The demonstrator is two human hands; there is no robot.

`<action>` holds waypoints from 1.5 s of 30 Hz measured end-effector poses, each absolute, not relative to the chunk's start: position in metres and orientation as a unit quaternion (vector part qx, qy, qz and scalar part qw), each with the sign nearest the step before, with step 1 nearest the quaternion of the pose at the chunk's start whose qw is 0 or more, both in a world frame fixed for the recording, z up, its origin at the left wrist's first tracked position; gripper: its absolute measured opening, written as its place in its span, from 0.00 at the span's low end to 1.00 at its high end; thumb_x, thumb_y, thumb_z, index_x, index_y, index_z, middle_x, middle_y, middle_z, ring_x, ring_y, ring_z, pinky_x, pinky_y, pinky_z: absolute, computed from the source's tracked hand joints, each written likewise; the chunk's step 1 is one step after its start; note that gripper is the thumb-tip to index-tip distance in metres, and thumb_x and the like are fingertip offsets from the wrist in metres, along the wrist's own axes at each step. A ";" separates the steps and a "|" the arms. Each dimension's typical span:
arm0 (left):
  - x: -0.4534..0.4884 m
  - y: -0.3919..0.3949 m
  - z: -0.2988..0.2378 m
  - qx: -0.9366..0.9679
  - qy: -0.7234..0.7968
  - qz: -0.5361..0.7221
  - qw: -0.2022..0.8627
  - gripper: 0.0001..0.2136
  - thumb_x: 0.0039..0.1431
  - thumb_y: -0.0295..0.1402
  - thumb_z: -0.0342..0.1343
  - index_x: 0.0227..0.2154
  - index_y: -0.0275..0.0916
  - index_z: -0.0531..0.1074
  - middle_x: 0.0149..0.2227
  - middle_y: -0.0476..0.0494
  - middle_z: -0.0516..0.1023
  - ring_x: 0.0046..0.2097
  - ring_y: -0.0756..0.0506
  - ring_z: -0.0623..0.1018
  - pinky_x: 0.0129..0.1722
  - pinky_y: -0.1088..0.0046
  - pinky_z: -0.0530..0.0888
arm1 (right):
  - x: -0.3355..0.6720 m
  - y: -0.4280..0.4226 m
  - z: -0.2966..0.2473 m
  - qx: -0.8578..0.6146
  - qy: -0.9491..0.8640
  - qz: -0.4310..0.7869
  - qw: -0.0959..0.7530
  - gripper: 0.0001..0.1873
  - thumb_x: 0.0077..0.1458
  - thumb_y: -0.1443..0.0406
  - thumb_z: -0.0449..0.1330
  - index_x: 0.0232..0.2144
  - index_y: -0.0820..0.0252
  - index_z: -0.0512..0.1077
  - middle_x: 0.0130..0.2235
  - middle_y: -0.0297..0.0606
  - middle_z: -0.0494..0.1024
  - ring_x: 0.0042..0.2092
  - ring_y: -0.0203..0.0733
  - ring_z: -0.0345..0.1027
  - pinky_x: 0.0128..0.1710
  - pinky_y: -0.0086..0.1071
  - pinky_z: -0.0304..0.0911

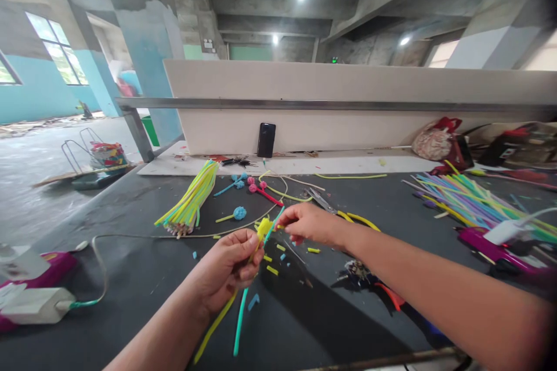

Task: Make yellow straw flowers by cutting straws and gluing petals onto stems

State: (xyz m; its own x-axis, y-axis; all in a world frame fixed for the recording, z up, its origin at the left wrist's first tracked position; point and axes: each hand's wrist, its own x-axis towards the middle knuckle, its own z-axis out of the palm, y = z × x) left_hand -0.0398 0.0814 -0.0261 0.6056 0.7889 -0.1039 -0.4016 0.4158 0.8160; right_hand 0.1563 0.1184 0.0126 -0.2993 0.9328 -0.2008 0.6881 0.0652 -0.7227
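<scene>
My left hand (237,258) is closed around a yellow pipe cleaner (213,327) and a teal pipe cleaner (241,322), whose long ends hang below it. Above my left thumb stands a bunched yellow head (263,226), with the teal one rising beside it. My right hand (311,223) is just to the right, its thumb and forefinger pinched on a short yellow pipe cleaner end. Its other fingers are curled and partly hidden. Small yellow cuttings (272,270) and a bent blue piece (253,301) lie on the dark table below.
A yellow-green bundle of pipe cleaners (191,197) lies left, a multicoloured bundle (474,197) right. Blue pompom stems (239,213), a pink one (256,186) and scissors (324,202) lie ahead. Purple glue guns (58,266) flank both sides. A phone (266,140) leans at the back.
</scene>
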 end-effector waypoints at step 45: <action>-0.036 0.078 -0.033 0.421 0.263 0.344 0.797 0.12 0.52 0.35 0.58 0.24 0.37 0.60 0.20 0.53 0.64 0.16 0.60 0.55 0.14 0.82 0.44 | 0.133 0.068 0.045 -0.538 -0.825 0.000 0.171 0.02 0.50 0.66 0.59 0.26 0.56 0.70 0.29 0.31 0.75 0.30 0.36 0.66 0.28 0.28 0.52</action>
State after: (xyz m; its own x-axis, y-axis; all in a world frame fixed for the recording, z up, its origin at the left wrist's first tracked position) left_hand -0.0361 0.0777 -0.0328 0.6255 0.7693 -0.1301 -0.3271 0.4100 0.8514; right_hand 0.1332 0.0681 0.0453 -0.3624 0.8883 0.2821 0.8887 0.4206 -0.1828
